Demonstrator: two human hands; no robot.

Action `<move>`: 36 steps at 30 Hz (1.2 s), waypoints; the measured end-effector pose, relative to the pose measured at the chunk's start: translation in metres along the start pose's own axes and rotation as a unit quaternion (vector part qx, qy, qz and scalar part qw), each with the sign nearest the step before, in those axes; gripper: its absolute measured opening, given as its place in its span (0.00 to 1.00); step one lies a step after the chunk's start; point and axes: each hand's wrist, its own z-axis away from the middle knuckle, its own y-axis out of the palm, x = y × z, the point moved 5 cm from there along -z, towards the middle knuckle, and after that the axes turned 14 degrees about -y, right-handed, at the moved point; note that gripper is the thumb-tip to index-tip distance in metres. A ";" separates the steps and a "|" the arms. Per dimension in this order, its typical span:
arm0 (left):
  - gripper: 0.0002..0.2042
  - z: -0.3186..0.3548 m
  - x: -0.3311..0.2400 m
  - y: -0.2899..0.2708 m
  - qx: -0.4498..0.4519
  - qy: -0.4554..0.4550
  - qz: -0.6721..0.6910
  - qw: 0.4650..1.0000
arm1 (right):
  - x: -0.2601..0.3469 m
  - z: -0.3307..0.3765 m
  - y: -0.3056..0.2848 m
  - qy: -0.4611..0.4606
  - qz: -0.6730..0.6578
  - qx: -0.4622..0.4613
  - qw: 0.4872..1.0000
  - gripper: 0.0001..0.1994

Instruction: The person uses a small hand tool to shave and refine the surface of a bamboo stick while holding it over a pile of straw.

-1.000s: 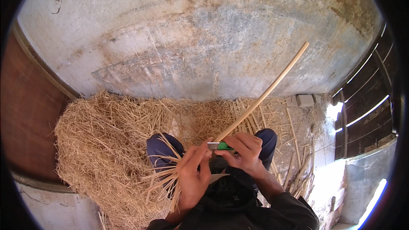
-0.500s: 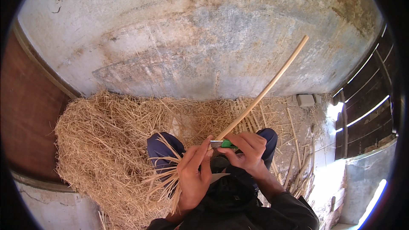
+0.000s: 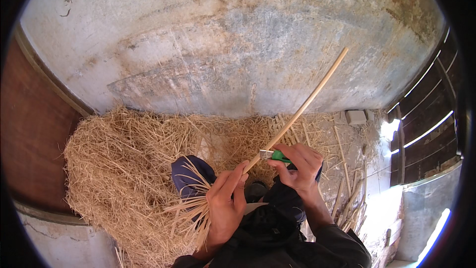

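Note:
My left hand (image 3: 228,199) is closed round the lower part of a long pale wooden stick (image 3: 306,105), which slants up and away to the right. From the near side of that hand a bunch of thin split strips (image 3: 196,203) fans out over my left knee. My right hand (image 3: 301,168) grips a green-handled utility knife (image 3: 280,157). Its short metal blade (image 3: 266,154) lies against the stick, a little beyond my left fingers. Whether the strips are joined to the stick is hidden inside the left hand.
A big heap of straw (image 3: 119,168) lies to my left and spreads along the foot of a stained wall (image 3: 238,59). Cut sticks (image 3: 351,198) lie on the floor at right. Farther back rests a grey block (image 3: 355,117). A dark slatted panel (image 3: 426,114) stands at far right.
My right hand and the knife have moved away from the left hand, up along the stick to the right. The stick's far end has shifted slightly left and down.

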 end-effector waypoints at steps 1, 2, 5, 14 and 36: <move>0.12 -0.001 0.000 0.000 -0.001 -0.002 0.000 1.000 | -0.001 0.000 0.000 0.002 0.001 0.001 1.000 0.18; 0.12 -0.001 0.001 0.000 0.000 -0.004 0.002 1.000 | -0.001 0.000 0.000 0.001 0.000 -0.002 1.000 0.17; 0.13 -0.001 0.004 0.000 0.000 -0.009 0.002 1.000 | -0.011 0.005 -0.003 0.018 0.018 -0.031 0.999 0.14; 0.14 0.008 0.032 -0.016 -0.032 -0.041 -0.061 0.997 | -0.108 0.031 -0.036 0.234 -0.049 -0.154 0.959 0.14; 0.12 -0.016 0.011 0.020 -0.026 0.037 0.006 0.999 | -0.025 0.026 0.022 0.284 -0.382 -0.052 0.878 0.16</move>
